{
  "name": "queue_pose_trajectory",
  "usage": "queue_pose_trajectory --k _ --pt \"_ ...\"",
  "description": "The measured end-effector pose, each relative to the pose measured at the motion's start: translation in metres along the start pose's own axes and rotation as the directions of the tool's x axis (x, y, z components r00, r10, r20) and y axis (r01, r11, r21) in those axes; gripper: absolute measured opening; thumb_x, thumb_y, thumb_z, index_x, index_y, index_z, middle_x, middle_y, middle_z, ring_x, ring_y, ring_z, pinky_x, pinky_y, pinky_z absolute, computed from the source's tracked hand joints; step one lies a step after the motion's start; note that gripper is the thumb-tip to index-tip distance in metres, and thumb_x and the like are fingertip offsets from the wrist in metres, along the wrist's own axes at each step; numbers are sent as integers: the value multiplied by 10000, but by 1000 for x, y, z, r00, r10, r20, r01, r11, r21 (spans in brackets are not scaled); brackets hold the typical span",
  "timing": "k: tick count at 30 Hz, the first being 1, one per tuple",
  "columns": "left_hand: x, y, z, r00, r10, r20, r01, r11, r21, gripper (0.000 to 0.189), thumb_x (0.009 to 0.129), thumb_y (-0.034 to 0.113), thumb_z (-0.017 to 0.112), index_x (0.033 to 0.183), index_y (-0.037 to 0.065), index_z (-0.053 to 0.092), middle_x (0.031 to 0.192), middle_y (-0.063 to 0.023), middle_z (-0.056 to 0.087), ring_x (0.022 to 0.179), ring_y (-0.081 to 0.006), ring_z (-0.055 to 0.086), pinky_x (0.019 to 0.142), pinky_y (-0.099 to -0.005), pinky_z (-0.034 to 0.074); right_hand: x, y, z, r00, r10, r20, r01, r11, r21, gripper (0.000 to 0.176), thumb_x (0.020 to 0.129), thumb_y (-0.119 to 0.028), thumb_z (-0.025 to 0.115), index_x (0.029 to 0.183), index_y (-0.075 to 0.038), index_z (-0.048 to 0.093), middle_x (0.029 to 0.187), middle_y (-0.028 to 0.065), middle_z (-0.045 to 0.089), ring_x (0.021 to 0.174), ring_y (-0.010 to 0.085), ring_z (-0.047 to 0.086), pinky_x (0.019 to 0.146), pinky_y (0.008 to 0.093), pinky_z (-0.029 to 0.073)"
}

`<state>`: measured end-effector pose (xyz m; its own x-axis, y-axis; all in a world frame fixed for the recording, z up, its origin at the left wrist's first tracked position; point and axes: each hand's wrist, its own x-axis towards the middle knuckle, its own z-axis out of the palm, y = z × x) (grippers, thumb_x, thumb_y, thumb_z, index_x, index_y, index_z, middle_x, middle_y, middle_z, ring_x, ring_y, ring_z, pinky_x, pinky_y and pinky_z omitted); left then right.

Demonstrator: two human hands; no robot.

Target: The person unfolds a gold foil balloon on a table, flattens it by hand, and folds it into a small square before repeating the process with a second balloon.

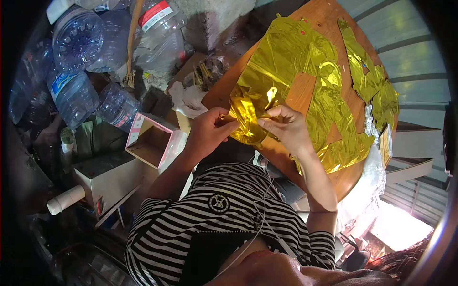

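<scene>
A crumpled piece of shiny gold foil hangs between my two hands over the near edge of a wooden table. My left hand pinches its left side between thumb and fingers. From the other side, my right hand holds the foil with thumb and forefinger, and a folded tip sticks up beside it. Flat on the table lies a large gold foil sheet with cut-out gaps, wrinkled and spread wide. A narrower gold foil strip lies farther right.
The round-edged wooden table shows through gaps in the foil. Large clear plastic bottles are piled at upper left. An open pink-edged box stands left of my left arm. White cables hang across my striped shirt.
</scene>
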<state>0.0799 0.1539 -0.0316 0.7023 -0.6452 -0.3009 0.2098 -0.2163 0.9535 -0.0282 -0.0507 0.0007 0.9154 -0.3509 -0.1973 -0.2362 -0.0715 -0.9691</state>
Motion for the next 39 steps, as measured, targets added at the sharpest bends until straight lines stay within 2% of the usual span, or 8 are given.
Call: queue_pose_trajectory --k 15,18,23,26,30,36,38,39 --pt "4 -11 -2 999 -46 -29 46 999 -7 309 970 257 745 862 -14 643 754 -35 680 631 -43 627 529 -210 498 5 -5 -22 994 52 -101 -39 991 125 149 902 -42 796 824 -47 669 815 -38 679 720 25 570 643 191 443" --pt "6 -11 -6 998 -4 -58 16 980 199 353 971 306 737 841 -14 663 713 -27 667 610 -75 663 494 -225 488 7 -3 -23 992 59 -113 -56 998 31 93 925 -82 782 900 -24 714 830 -38 687 736 23 572 666 193 449" --pt "0 -2 -3 997 -78 -28 74 989 -131 295 983 279 721 975 -10 660 788 -22 681 664 -108 706 536 -219 488 9 0 -24 972 155 -175 -140 986 95 123 946 -113 765 1023 -17 752 885 -35 707 780 25 586 696 194 464" --pt "0 1 1 996 -83 -32 80 993 -84 209 982 187 717 1004 -6 642 832 -15 691 593 -29 571 534 -190 450 8 -3 -24 971 166 -171 -150 983 106 159 968 -138 744 1047 0 756 905 -39 709 797 24 577 724 201 472" --pt "7 -15 -2 999 28 -41 -31 997 -71 178 954 143 746 974 4 637 812 -13 681 626 -29 591 543 -196 454 7 -2 -28 977 158 -146 -142 983 115 142 956 -101 749 1045 9 746 944 -7 724 832 40 614 765 203 498" --pt "7 -17 -1 981 174 -91 -142 948 284 289 859 143 836 1029 12 641 829 -32 678 703 -111 638 612 -271 508 4 -1 -27 988 58 -141 -34 985 169 106 916 -12 765 1002 30 718 939 22 727 885 63 660 834 219 542" --pt "5 -4 3 814 562 -150 -304 631 714 447 791 161 877 1156 40 647 1085 -108 693 961 -234 687 728 -332 558 4 8 -29 991 13 -136 6 991 137 101 908 23 757 992 25 701 946 31 718 906 89 682 858 240 558" --pt "7 1 4 811 566 -149 -308 628 714 447 791 161 877 1156 40 647 1085 -108 693 961 -234 687 728 -332 558 4 11 -30 991 -28 -128 42 994 105 112 900 58 749 983 20 683 953 40 709 927 115 703 883 261 574"
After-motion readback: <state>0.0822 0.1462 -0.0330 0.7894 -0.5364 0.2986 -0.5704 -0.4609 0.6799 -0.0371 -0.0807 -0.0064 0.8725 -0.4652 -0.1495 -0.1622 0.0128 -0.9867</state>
